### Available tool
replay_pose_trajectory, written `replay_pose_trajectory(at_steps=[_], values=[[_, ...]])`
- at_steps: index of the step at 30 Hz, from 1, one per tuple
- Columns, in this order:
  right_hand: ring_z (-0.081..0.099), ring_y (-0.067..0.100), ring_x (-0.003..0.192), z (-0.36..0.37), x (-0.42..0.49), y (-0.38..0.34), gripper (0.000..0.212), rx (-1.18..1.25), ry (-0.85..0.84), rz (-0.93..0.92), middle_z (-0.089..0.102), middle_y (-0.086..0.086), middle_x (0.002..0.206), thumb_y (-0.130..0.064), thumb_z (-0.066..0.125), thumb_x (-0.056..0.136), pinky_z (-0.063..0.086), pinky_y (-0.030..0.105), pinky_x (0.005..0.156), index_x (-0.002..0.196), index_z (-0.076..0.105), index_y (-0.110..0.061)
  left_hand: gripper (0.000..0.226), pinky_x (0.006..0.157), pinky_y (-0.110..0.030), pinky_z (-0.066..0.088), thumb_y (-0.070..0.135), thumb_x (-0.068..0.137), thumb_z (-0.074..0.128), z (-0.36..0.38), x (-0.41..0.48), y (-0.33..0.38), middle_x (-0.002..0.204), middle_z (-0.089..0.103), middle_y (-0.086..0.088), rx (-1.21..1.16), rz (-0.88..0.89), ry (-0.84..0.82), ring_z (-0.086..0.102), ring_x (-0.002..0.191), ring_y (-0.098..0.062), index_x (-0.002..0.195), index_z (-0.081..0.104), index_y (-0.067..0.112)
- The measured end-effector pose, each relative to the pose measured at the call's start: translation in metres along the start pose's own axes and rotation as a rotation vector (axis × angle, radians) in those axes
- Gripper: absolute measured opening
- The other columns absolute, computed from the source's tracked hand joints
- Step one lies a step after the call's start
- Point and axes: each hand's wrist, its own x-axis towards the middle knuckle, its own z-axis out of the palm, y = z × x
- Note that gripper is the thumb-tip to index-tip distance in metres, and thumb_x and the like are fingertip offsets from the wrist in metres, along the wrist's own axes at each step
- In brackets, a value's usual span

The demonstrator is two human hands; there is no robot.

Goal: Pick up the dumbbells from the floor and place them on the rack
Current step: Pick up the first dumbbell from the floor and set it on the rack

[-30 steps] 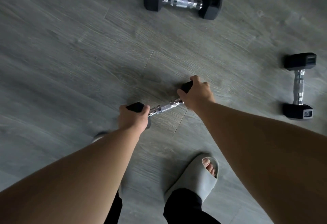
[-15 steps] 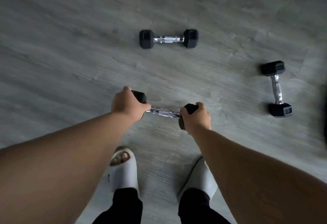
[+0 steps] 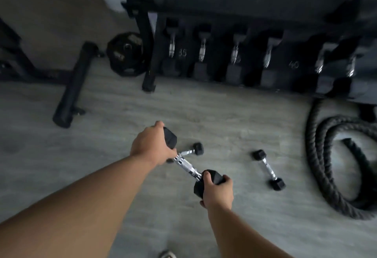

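I hold a black hex dumbbell (image 3: 186, 166) with a chrome handle in the air above the grey floor, one hand on each end. My left hand (image 3: 151, 145) grips its far head; my right hand (image 3: 218, 191) grips its near head. A second dumbbell (image 3: 193, 149) lies on the floor behind it, partly hidden by my left hand. A third dumbbell (image 3: 268, 170) lies on the floor to the right. The black dumbbell rack (image 3: 255, 7) fills the top of the view, with several dumbbells on its lower tier.
A thick black rope (image 3: 326, 162) lies coiled on the floor at the right. A black weight plate (image 3: 126, 53) leans beside the rack's left leg (image 3: 148, 53). A black bench foot bar (image 3: 73, 84) lies at the left.
The dumbbell has risen off the floor in both hands and tilted diagonally. My view has swung up, bringing the rack, rope and plate into sight.
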Motion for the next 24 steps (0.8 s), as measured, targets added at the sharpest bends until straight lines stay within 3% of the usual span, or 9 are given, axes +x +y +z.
replay_pose_trajectory(at_steps=[9, 12, 15, 19, 24], values=[[0.066, 0.037, 0.107, -0.045, -0.094, -0.203, 0.067, 0.347, 0.073, -0.009, 0.066, 0.016, 0.116, -0.037, 0.085, 0.07, 0.057, 0.056, 0.093, 0.125, 0.054, -0.013, 0.077, 0.07, -0.033, 0.048, 0.048, 0.061, 0.086, -0.218, 0.025, 0.117, 0.111, 0.068, -0.004, 0.052, 0.263, 0.12, 0.067, 0.096, -0.032, 0.126, 0.053, 0.024], [0.068, 0.034, 0.091, -0.055, -0.102, -0.265, 0.067, 0.488, 0.052, 0.052, 0.064, 0.013, 0.11, -0.034, 0.085, 0.068, 0.064, 0.055, 0.075, 0.123, 0.052, -0.016, 0.076, 0.074, -0.035, 0.052, 0.043, 0.06, 0.088, -0.273, 0.05, 0.165, 0.112, 0.066, 0.0, 0.06, 0.359, 0.13, 0.064, 0.091, -0.028, 0.126, 0.054, 0.025], [0.069, 0.03, 0.083, -0.059, -0.09, -0.319, 0.07, 0.631, -0.023, 0.116, 0.064, 0.015, 0.114, -0.031, 0.084, 0.067, 0.065, 0.051, 0.065, 0.128, 0.053, -0.013, 0.077, 0.076, -0.039, 0.054, 0.04, 0.061, 0.088, -0.309, 0.085, 0.213, 0.112, 0.061, 0.001, 0.081, 0.454, 0.117, 0.062, 0.093, -0.027, 0.126, 0.051, 0.025], [0.067, 0.029, 0.086, -0.058, -0.064, -0.38, 0.069, 0.768, -0.008, 0.146, 0.061, 0.012, 0.116, -0.033, 0.083, 0.063, 0.059, 0.039, 0.054, 0.123, 0.051, -0.019, 0.076, 0.076, -0.042, 0.056, 0.042, 0.062, 0.087, -0.335, 0.138, 0.268, 0.111, 0.056, 0.004, 0.137, 0.562, 0.117, 0.062, 0.092, -0.027, 0.125, 0.049, 0.026], [0.07, 0.036, 0.096, -0.048, -0.029, -0.453, 0.068, 0.874, 0.024, 0.174, 0.062, 0.014, 0.119, -0.033, 0.083, 0.064, 0.056, 0.036, 0.058, 0.122, 0.048, -0.025, 0.077, 0.076, -0.041, 0.056, 0.041, 0.063, 0.086, -0.355, 0.21, 0.318, 0.112, 0.058, 0.004, 0.165, 0.649, 0.103, 0.062, 0.091, -0.025, 0.129, 0.049, 0.024]])
